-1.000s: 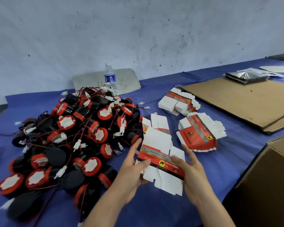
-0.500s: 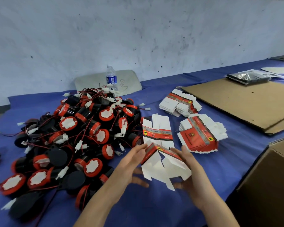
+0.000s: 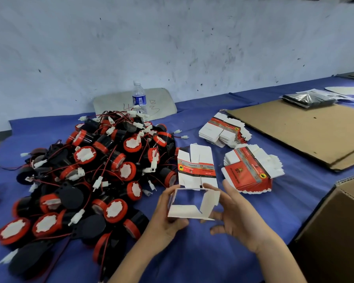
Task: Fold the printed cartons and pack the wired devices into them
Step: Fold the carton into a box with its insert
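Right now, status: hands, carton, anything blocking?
Both gripping: left hand and right hand on the carton. Squared into an open tube, flaps unfolded, no device inside. No obstruction seen; device pile just left of the hands.

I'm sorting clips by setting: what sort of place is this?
Probably a small factory's hand-packing bench: a heap of black-and-red round wired devices, stacks of flat red-and-white printed cartons, and a brown corrugated cardboard box.
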A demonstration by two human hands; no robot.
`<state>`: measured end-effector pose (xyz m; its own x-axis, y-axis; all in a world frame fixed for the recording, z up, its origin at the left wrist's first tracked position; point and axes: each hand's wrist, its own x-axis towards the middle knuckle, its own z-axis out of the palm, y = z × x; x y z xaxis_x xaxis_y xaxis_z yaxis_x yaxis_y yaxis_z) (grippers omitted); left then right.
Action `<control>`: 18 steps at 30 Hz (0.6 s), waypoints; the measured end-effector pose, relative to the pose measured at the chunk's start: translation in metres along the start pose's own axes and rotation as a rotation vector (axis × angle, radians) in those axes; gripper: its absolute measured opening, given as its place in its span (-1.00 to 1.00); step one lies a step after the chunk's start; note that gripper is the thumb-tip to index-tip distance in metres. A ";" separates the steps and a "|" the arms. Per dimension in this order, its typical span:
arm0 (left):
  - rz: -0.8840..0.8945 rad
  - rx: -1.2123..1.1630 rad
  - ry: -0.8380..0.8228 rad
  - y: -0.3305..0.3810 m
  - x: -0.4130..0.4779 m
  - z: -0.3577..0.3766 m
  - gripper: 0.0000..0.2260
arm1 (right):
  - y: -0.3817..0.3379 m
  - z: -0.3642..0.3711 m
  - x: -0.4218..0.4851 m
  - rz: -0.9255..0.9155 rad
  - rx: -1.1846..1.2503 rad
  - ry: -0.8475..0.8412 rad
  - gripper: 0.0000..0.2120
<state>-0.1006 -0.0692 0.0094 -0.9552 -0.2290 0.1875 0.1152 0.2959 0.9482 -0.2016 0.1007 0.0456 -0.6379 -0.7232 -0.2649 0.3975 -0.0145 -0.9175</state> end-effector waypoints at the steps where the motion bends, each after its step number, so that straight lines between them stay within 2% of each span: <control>1: 0.000 0.001 0.023 0.001 0.000 0.004 -0.32 | 0.002 0.002 0.000 -0.042 -0.034 0.016 -0.34; 4: -0.025 -0.017 0.115 0.001 0.000 0.017 -0.23 | 0.006 0.010 0.008 -0.148 -0.179 0.102 -0.40; 5: -0.045 0.002 0.146 0.000 0.001 0.021 -0.18 | 0.005 0.014 0.011 -0.170 -0.205 0.160 -0.48; 6: -0.081 0.041 0.167 0.001 0.002 0.024 -0.20 | 0.004 0.016 0.015 -0.198 -0.202 0.225 -0.58; 9: -0.154 -0.089 0.179 0.006 0.005 0.035 -0.62 | 0.006 0.023 0.023 -0.368 -0.146 0.402 -0.64; 12: -0.160 -0.207 0.204 0.007 0.008 0.045 -0.63 | 0.021 0.030 0.022 -0.435 -0.096 0.384 -0.57; 15: -0.094 -0.239 0.260 0.009 0.010 0.047 -0.68 | 0.026 0.036 0.020 -0.454 -0.101 0.408 -0.69; 18: -0.030 -0.291 0.342 0.013 0.010 0.044 -0.52 | 0.028 0.038 0.020 -0.472 -0.036 0.418 -0.66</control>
<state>-0.1211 -0.0265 0.0123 -0.8196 -0.5417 0.1865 0.2075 0.0228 0.9780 -0.1782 0.0594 0.0255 -0.9460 -0.3131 0.0837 -0.0073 -0.2377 -0.9713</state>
